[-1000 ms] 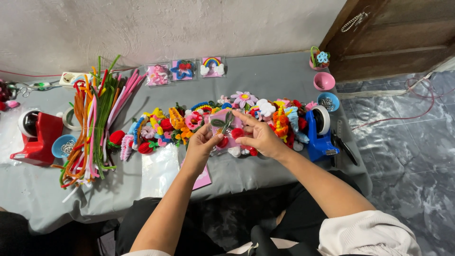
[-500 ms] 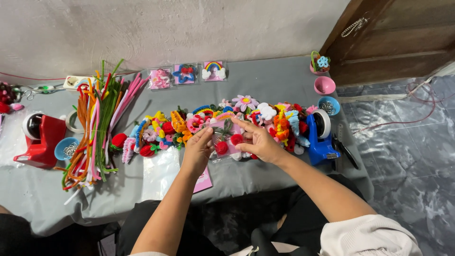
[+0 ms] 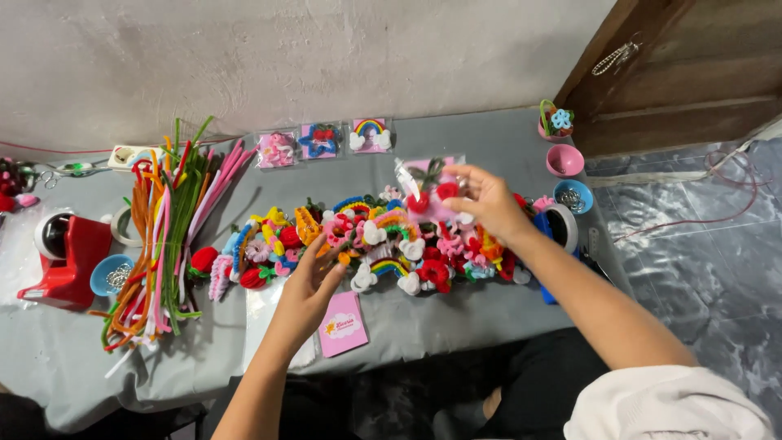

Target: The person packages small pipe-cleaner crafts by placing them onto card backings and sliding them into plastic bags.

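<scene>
Red tape dispenser [image 3: 69, 257] and pipe cleaners [image 3: 167, 224] lie at the bench's [image 3: 456, 322] left. The left hand [image 3: 314, 281] has dropped from the shared piece, fingers loosely open above the pink card [image 3: 342, 323]. The right hand [image 3: 481, 204] has lifted the packet [image 3: 423, 191], pinched shut, over the ornaments [image 3: 391, 244]: packing appears done

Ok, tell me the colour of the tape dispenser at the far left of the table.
Red tape dispenser, clearest in the head view.
</scene>
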